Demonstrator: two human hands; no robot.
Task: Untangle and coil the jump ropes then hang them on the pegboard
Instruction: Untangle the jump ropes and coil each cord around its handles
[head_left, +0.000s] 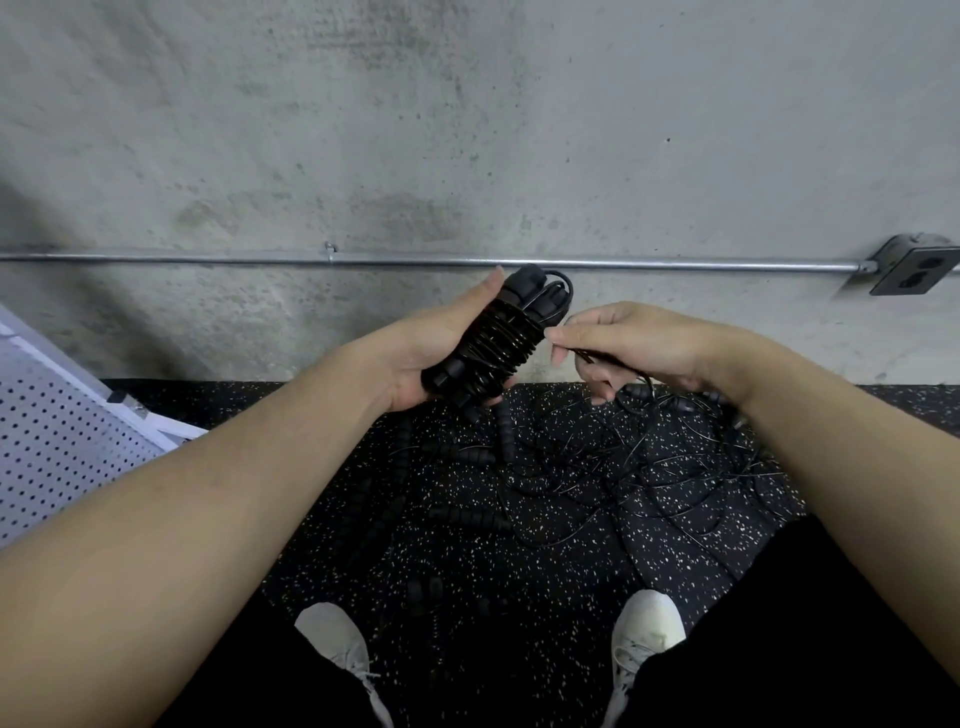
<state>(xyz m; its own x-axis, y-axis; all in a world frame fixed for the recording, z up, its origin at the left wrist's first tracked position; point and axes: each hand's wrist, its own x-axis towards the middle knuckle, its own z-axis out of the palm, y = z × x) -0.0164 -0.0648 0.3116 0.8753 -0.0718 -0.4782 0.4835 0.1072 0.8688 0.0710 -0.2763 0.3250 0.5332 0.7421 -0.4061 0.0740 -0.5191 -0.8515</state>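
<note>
Gripping the wound jump rope bundle (488, 343) in my left hand (431, 353), I pinch its loose cord (597, 358) with my right hand (623, 343), and slack here could snag the tangled ropes (623, 467) on the floor below.

We see soft, even indoor light w/ no glare; its source is out of frame. The concrete wall (467, 130) reads bright grey, far side. The speckled floor (571, 561) near us is dim, so the black cords (649, 467) lying there blur into it. A faint shadow runs under the metal conduit (208, 258). Wide-angle distortion stretches both forearms at the near left and right edges. Focus is fairly sharp at centre, softer toward the corners.
</note>
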